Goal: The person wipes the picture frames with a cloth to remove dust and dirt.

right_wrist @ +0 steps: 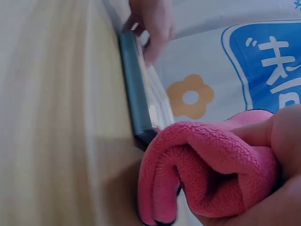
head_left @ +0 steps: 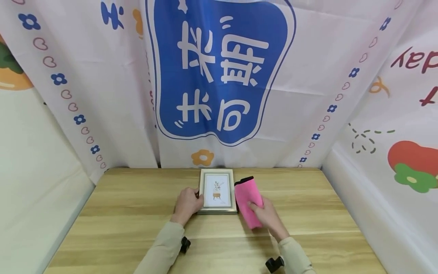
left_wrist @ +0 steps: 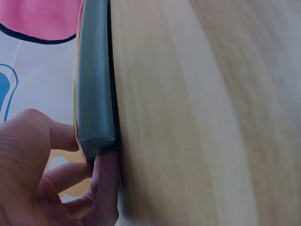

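A picture frame [head_left: 201, 190] with a pale metallic border lies face up near the table's back edge, showing a potted plant print [head_left: 217, 192]. My left hand [head_left: 186, 203] grips its left side; in the left wrist view the thumb is on the face and fingers [left_wrist: 106, 183] reach under the frame's corner [left_wrist: 96, 117]. In my right hand [head_left: 268, 217] is a folded pink cloth [head_left: 248, 199] with black edging, held just right of the frame. The right wrist view shows the cloth [right_wrist: 207, 150] rolled in thick layers beside the frame's side [right_wrist: 135, 89].
The wooden table [head_left: 137, 213] extends to both sides and in front. Behind it hangs a white printed curtain [head_left: 308, 57] with a blue sign; a white side wall [head_left: 356, 190] borders the right. Black wrist devices [head_left: 185, 245] sit at the sleeves.
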Available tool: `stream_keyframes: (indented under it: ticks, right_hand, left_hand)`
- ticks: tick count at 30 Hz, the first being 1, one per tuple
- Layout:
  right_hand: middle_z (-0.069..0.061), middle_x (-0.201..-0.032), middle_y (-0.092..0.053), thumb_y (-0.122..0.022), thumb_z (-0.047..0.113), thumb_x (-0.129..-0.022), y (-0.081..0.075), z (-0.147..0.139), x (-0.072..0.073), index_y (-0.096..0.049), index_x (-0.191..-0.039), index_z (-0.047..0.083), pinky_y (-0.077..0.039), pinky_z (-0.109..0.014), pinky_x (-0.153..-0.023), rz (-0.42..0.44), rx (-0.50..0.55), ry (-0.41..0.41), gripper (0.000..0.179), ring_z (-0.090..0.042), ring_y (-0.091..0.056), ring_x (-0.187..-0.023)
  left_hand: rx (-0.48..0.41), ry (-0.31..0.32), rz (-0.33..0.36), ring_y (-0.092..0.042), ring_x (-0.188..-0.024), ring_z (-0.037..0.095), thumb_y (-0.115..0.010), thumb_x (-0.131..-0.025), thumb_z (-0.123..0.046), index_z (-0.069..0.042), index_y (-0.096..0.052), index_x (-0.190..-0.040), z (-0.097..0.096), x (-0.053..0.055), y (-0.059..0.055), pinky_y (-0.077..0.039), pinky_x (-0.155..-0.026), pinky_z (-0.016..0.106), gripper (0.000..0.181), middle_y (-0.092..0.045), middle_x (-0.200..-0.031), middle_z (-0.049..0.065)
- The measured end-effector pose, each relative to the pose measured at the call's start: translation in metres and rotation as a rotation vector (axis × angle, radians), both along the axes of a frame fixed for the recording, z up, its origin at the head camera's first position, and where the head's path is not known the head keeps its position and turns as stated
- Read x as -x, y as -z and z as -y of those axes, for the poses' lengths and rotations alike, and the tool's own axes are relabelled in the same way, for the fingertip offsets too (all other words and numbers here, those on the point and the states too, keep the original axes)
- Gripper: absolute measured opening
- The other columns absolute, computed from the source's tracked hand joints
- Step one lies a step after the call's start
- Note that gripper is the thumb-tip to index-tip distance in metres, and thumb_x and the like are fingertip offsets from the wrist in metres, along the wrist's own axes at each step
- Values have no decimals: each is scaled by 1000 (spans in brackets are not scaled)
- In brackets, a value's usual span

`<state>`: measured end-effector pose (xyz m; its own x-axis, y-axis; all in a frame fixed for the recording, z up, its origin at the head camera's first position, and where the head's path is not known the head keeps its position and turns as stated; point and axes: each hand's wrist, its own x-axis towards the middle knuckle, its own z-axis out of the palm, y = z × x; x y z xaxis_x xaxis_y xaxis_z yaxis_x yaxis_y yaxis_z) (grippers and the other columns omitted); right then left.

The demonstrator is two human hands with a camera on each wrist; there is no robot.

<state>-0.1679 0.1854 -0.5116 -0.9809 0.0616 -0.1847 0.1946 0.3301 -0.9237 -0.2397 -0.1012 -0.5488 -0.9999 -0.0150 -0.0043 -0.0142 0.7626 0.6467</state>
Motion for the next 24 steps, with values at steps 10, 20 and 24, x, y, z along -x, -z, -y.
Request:
stream_keyframes:
  ticks: [10,20,24]
  right_hand:
    - [-23,-117,-73,-64,16,-104,-8,-1,32,-66,-126,-3,-60,-38,-79,-136,-29,124,30,-27,-72,-92]
    - [-28,-113,-72,-62,10,-102,1,4,70,-67,-117,-6,-60,-36,-72,-254,-69,186,23,-29,-71,-87]
    - [-29,-111,-73,-60,5,-100,5,10,82,-68,-117,-7,-60,-35,-68,-277,-51,175,22,-27,-71,-82]
  left_hand:
    - [21,0,2,-63,-77,19,-68,-97,-24,-10,-82,-119,2,-3,-1,-55,-69,39,30,-79,-105,10]
    - [2,0,-15,-62,-73,19,-68,-96,-22,-8,-83,-114,2,-4,1,-53,-64,39,27,-79,-102,11]
    - [2,-11,-7,-63,-75,20,-68,-96,-22,-9,-82,-118,2,-4,1,-55,-66,40,29,-79,-106,11]
